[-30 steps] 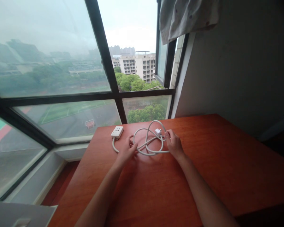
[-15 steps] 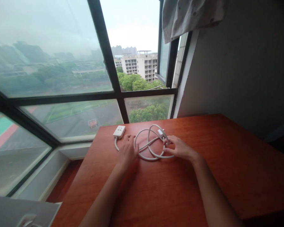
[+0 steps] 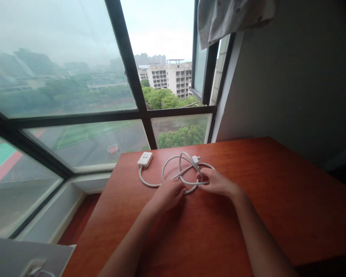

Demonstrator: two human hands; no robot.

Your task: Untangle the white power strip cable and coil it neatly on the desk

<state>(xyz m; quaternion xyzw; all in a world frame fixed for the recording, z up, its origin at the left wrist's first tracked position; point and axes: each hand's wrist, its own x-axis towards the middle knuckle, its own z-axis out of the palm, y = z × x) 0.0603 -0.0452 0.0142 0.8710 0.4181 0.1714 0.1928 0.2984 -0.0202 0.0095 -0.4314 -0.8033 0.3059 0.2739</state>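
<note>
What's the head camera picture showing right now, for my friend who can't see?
A person's left hand and right hand handle a looped pale cord on a reddish table. The socket block lies left, the plug beyond the right hand; windows behind show trees and buildings.

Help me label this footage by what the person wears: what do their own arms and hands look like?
The left forearm and right forearm are slim and bare, with no sleeve in view. The left hand and right hand are ungloved. No watch or bracelet shows at either wrist; the fingers are too small to rule out rings.
</note>
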